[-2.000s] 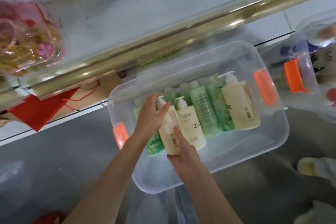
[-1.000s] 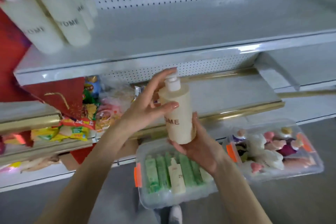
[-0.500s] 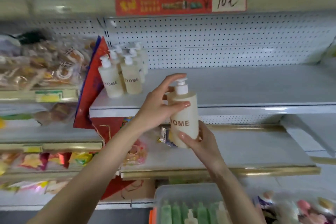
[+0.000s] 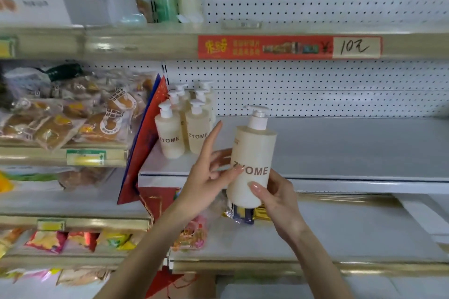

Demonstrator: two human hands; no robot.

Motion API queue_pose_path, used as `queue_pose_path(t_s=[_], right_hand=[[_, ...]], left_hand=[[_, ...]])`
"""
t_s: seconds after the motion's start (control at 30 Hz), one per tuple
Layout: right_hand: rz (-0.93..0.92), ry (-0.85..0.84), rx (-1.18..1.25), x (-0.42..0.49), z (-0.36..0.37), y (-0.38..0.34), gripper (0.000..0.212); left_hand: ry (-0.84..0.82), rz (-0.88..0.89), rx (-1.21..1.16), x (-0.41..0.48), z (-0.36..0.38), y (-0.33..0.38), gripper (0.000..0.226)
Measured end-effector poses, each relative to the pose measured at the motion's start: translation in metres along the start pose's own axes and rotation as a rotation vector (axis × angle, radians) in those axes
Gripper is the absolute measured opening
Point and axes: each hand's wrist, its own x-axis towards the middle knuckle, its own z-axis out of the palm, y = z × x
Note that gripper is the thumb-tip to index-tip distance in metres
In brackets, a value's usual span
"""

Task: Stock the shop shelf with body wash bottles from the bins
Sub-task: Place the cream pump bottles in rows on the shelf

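1. The cream ZYOME pump bottle [image 4: 252, 160] has been brought up from the clear bin on the floor, which is no longer in view. It is now held upright, just in front of the edge of the white shelf [image 4: 352, 148].
2. The bottle's base hangs below the shelf lip, so it has not yet been set down.
3. The bottle is gripped low on its body by the right hand [image 4: 279, 199], with the thumb laid across the front under the lettering. The fingers are hidden behind the bottle; the skin seen at its left side is possibly theirs, but this cannot be told for sure.
4. Half a second ago the left hand [image 4: 209, 177] was wrapped round the upper bottle near the pump. It has since been loosened: the fingers are now spread, the forefinger points upward, and only fingertips rest on the label.
5. Support has thus been passed almost wholly to the right hand.
6. The stocked ZYOME bottles [image 4: 184, 128] stand at the left end of the shelf beside a red card divider [image 4: 145, 143], with bare shelf to their right.
7. The carrying step is judged nearly done; the bottle must next be lifted over the lip and placed beside that group.
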Motion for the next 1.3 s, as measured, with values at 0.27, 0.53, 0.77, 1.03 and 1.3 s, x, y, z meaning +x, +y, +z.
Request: queue_pose_path(t_s=[0.27, 0.53, 0.77, 1.03, 1.3], right_hand=[[0.074, -0.11, -0.166, 0.038, 0.01, 0.019, 0.048], [0.121, -0.126, -0.224, 0.076, 0.024, 0.033, 0.033], [0.126, -0.107, -0.274, 0.106, 0.028, 0.052, 0.042], [0.152, -0.018, -0.431, 0.157, 0.017, 0.073, 0.058], [0.188, 0.015, -0.443, 0.221, 0.012, 0.097, 0.059]], left_hand=[[-0.049, -0.251, -0.238, 0.026, -0.033, -0.063, 0.033], [-0.063, -0.289, -0.331, 0.056, -0.057, -0.089, 0.039], [0.016, -0.218, -0.266, 0.073, -0.068, -0.108, 0.024], [0.779, 0.128, 0.328, 0.058, -0.1, -0.145, 0.032], [0.671, -0.161, 0.331, 0.088, -0.13, -0.165, 0.099]])
